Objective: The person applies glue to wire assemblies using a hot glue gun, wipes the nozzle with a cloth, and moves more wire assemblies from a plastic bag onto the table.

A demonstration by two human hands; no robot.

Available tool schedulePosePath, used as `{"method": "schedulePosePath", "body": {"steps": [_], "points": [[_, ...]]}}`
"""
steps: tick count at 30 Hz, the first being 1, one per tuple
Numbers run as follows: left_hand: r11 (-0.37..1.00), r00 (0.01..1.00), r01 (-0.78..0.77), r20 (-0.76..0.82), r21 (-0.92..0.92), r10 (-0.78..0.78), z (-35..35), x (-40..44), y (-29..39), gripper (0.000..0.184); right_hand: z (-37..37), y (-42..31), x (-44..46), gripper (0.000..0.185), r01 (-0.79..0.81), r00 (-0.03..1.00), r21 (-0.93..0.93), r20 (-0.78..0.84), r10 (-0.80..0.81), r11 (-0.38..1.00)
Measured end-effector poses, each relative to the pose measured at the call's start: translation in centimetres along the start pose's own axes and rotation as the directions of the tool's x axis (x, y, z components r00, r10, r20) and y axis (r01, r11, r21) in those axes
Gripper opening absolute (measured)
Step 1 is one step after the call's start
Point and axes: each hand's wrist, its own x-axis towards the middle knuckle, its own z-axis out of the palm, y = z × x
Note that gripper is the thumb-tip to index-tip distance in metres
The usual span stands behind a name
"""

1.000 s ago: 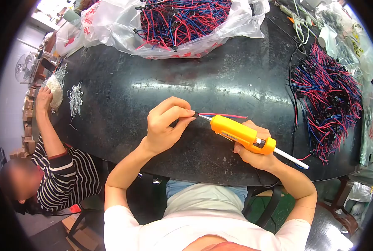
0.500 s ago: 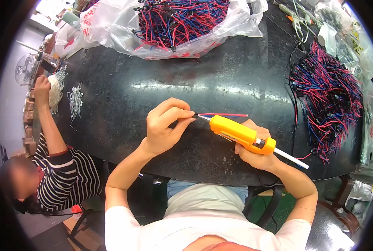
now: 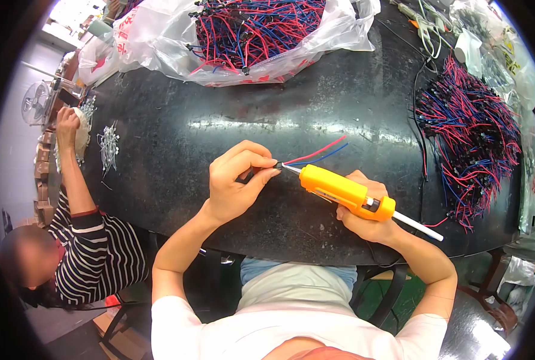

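Observation:
Between thumb and fingertips, my left hand (image 3: 238,177) pinches the small black connector of a wire lead (image 3: 315,152). One red and one blue wire fan out from it to the right. My right hand (image 3: 366,207) is wrapped round a yellow hot glue gun (image 3: 336,187). A white glue stick (image 3: 419,227) sticks out of its back end. The gun's nozzle points left and meets the connector where the wires come out; whether glue is flowing I cannot make out.
Red and blue leads fill a clear plastic bag (image 3: 159,36) at the back. A loose pile of leads (image 3: 471,138) lies to the right, beside a black cable (image 3: 420,132). At left, a co-worker's hand (image 3: 67,123) is near small white-tipped pieces (image 3: 108,147) on the dark table (image 3: 159,120).
The lead's free wires have swung upward and spread apart. Both my hands and the glue gun are almost where they were. The co-worker's hand has shifted slightly.

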Motion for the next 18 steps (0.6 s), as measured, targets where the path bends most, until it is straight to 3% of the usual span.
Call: {"method": "schedulePosePath", "body": {"steps": [18], "points": [[0.984, 0.992, 0.121, 0.044, -0.134, -0.116, -0.27, -0.04, 0.01, 0.010, 0.00, 0.05, -0.02, 0.016, 0.010, 1.000, 0.010, -0.009, -0.010, 1.000]]}}
